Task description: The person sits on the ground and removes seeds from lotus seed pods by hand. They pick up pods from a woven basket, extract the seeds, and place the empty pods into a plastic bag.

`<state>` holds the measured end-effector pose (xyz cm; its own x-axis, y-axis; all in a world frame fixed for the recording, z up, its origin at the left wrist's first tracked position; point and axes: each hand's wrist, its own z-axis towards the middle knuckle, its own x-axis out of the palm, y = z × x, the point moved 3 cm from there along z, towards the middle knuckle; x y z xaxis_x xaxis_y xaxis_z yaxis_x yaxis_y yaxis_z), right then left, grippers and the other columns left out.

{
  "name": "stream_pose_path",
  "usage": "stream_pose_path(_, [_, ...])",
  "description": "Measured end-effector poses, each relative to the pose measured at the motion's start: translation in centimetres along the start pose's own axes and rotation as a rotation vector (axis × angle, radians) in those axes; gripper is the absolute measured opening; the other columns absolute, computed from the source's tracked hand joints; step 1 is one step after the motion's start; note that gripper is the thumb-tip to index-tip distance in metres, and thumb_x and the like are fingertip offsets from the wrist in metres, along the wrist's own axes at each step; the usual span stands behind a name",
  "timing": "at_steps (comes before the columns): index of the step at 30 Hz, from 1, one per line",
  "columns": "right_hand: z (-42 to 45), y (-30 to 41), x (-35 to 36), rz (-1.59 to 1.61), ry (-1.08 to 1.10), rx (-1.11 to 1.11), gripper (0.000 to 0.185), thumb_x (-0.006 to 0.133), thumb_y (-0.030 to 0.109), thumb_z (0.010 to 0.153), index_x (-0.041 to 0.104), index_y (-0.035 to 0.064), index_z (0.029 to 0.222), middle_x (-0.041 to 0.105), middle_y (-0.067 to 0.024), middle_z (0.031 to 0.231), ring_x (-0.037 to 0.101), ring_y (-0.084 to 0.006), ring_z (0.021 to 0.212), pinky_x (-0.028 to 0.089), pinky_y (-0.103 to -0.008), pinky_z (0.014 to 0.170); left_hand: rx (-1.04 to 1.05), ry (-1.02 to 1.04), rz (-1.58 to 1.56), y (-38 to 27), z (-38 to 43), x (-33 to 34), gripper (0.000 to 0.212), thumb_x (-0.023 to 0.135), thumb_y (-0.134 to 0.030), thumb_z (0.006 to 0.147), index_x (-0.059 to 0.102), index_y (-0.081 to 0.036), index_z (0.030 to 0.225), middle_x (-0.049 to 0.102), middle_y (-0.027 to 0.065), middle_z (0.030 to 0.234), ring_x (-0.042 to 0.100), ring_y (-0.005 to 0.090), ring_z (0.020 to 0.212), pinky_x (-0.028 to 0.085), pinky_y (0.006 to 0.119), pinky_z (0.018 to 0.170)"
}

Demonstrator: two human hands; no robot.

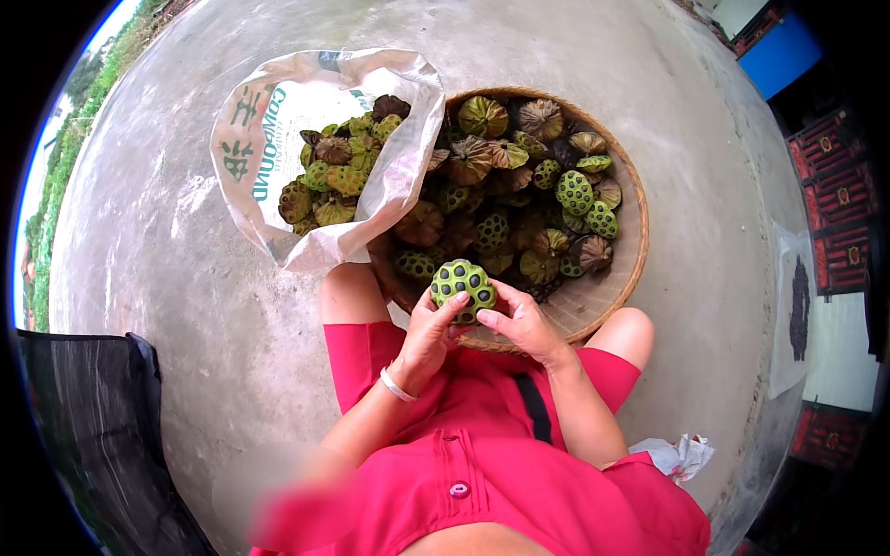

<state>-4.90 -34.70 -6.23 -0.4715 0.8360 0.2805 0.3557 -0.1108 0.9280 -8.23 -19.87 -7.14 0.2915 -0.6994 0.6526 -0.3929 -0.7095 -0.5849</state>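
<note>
A green lotus seed pod [460, 278] with dark seeds in its holes is held between both hands, its seeded face turned up. My left hand [432, 323], with a pale bangle at the wrist, grips its left side, the thumb lying over the face. On the right side, my right hand [523, 323] holds the pod's edge with thumb and fingers. Beyond the hands stands a round woven basket [636, 229] with many green and brown lotus pods. An open white woven sack [240, 215] at the basket's left holds more pods. The fingers under the pod are hidden.
Concrete floor [702, 208] surrounds the basket and sack. A black sheet [90, 417] lies at the lower left. A crumpled white plastic bag [671, 455] is beside my right elbow. Farther right, a pale sheet [782, 313] bears a dark patch near red-and-black gates [831, 201].
</note>
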Motion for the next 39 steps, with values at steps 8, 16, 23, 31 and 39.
stream_pose_path(8, [-2.8,3.0,1.2,-0.092,-0.012,-0.051,0.022,0.059,0.014,0.09,0.061,-0.0022,0.105,0.065,-0.0022,0.088,0.058,-0.004,0.068,0.048,-0.0182,0.052,0.052,0.128,0.173,-1.8,-4.5,0.8,0.039,0.07,-0.011,0.082,0.054,-0.003,0.116,0.064,0.0046,0.102,0.062,0.0124,0.09,0.052,0.028,0.08])
stream_pose_path(16, [-3.9,-0.3,3.7,0.641,-0.139,-0.024,0.012,0.059,0.011,0.088,0.061,0.0027,0.096,0.064,-0.0001,0.083,0.061,-0.0065,0.072,0.052,-0.0213,0.059,-0.068,0.294,-0.106,-0.2,-5.3,1.5,0.033,0.06,-0.01,0.087,0.051,-0.005,0.119,0.062,0.0074,0.108,0.063,0.0183,0.095,0.054,0.036,0.084])
stream_pose_path(23, [-3.7,0.4,1.9,0.027,-0.351,-0.202,0.015,0.059,0.018,0.091,0.057,0.0062,0.1,0.057,0.0046,0.079,0.05,-0.001,0.063,0.039,-0.0161,0.051,0.113,0.144,0.058,-0.1,-4.8,0.0,0.034,0.064,-0.008,0.085,0.054,-0.004,0.118,0.064,0.0047,0.104,0.063,0.0145,0.089,0.053,0.029,0.078])
stream_pose_path(31, [-4.1,-0.5,3.1,-0.266,-0.373,-0.382,0.024,0.066,0.025,0.087,0.054,0.0051,0.087,0.055,0.0,0.066,0.051,-0.0062,0.054,0.042,-0.0218,0.049,-0.038,0.176,-0.054,1.2,-5.1,0.3,0.032,0.063,-0.007,0.086,0.055,-0.005,0.116,0.064,0.0052,0.106,0.064,0.0159,0.091,0.054,0.031,0.08])
stream_pose_path(39, [-2.2,-1.5,-1.7,0.467,-0.5,-0.144,0.014,0.061,0.022,0.091,0.054,0.0104,0.085,0.05,0.0035,0.065,0.04,-0.0025,0.042,0.028,-0.0166,0.035,0.108,0.126,0.156,-0.1,-4.8,-0.2,0.033,0.065,-0.005,0.083,0.056,-0.003,0.114,0.065,0.005,0.104,0.063,0.0136,0.091,0.052,0.029,0.081])
